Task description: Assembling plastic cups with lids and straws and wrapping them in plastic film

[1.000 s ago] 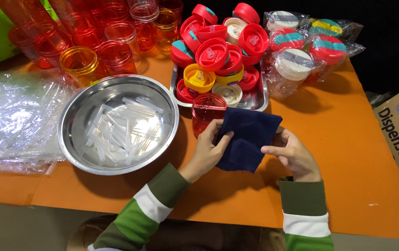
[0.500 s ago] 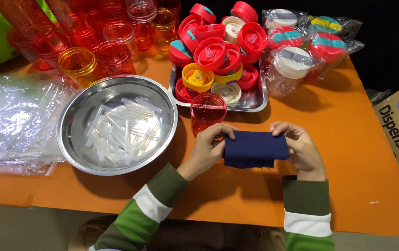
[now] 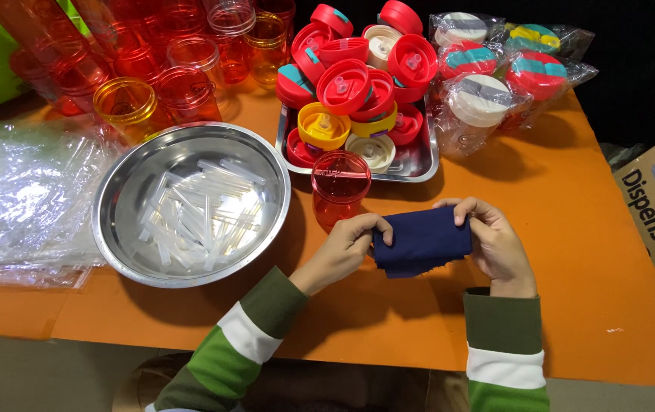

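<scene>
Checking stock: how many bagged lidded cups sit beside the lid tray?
4 bagged cups: white-lidded at the back, teal-banded below it, white-lidded nearest the tray, red-lidded to their right. A yellow-and-teal lid behind may be a fifth.

navy cloth (image 3: 422, 241), orange table (image 3: 571, 229) — red cup (image 3: 340, 187), green-white striped sleeves (image 3: 243, 343)

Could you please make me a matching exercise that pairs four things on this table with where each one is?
Things:
1. cloth
2. clear straws
3. lids
4. red cup

Places:
A. in the round steel bowl
B. between the left hand and right hand
C. piled on the steel tray
D. upright in front of the tray, beside the bowl

Pairs: 1-B, 2-A, 3-C, 4-D
</scene>
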